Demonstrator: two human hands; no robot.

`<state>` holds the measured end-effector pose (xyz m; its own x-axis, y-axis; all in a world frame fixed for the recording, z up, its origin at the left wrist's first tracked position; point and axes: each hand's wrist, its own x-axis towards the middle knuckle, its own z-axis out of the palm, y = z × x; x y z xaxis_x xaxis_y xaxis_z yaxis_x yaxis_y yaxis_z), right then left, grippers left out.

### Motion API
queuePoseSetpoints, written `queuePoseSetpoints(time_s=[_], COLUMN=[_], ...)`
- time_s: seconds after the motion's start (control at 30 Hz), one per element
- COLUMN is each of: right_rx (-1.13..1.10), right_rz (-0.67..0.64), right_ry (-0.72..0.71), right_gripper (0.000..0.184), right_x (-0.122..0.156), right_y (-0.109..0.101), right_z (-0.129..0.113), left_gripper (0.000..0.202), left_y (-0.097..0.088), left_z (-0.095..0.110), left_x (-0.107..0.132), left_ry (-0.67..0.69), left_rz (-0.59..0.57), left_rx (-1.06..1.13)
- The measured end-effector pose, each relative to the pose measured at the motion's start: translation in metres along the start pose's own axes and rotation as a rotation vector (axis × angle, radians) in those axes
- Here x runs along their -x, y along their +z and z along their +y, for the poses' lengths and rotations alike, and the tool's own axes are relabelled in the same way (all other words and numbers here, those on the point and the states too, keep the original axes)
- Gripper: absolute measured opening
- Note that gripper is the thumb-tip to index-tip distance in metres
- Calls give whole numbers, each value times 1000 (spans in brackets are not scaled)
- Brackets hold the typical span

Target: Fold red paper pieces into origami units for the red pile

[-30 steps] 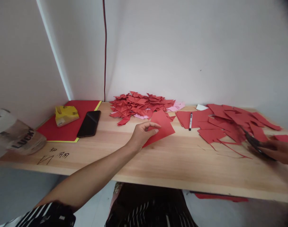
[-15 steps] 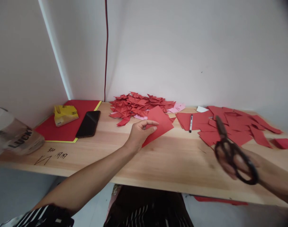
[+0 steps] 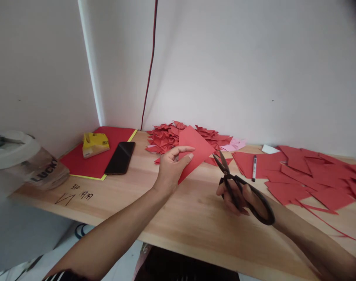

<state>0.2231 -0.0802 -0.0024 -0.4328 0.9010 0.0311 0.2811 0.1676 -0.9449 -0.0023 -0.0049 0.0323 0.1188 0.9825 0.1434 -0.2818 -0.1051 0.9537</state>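
Observation:
Pinched in my left hand (image 3: 173, 166) is a sheet of red paper (image 3: 197, 146), held up at a slant above the table. My right hand (image 3: 235, 197) grips a pair of scissors (image 3: 226, 171) by its dark handles, fingers through the loops. The blades are a little apart, and their tips point up and left at the paper's right corner. In this view they lie very close to that corner; I cannot tell if they touch it. Behind the paper is a heap of folded red paper pieces (image 3: 163, 138), partly hidden by it.
Cut red paper pieces (image 3: 312, 168) spread over the table's right side, with a marker pen (image 3: 254, 168) on one stack. Pink paper (image 3: 235, 145) lies by the heap. On the left are a phone (image 3: 120, 158), a yellow packet (image 3: 95, 144), red sheets (image 3: 81, 166) and a lidded cup (image 3: 46, 171).
My right hand has brought the scissors left, from over the table's right side to the paper's corner, and the blades have parted. My left hand keeps its pinch. The view has turned slightly left.

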Motion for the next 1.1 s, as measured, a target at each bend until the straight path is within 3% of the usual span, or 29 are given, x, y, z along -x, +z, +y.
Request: queuePoseSetpoints(time_s=[0.27,0.47,0.8,1.1], right_rx=[6,3,-28,20], right_rz=[-60,-65,-119,-5], right_ry=[114,119,182,212], right_gripper=[65,62,64,62], right_x=[-5,-5,-3,2], right_y=[-1,-3,-4,3], right_z=[-4,0,-4,-13], left_gripper=[21,21,21,24], left_y=[-1,-2,-3,-1], left_z=[-8,-16,-20,-20], left_x=[-1,0,0,0], left_ry=[-22,-22,-6,-59], left_rz=[-32,-121,-143,-129], left_rx=[-61,-151,-202,-174])
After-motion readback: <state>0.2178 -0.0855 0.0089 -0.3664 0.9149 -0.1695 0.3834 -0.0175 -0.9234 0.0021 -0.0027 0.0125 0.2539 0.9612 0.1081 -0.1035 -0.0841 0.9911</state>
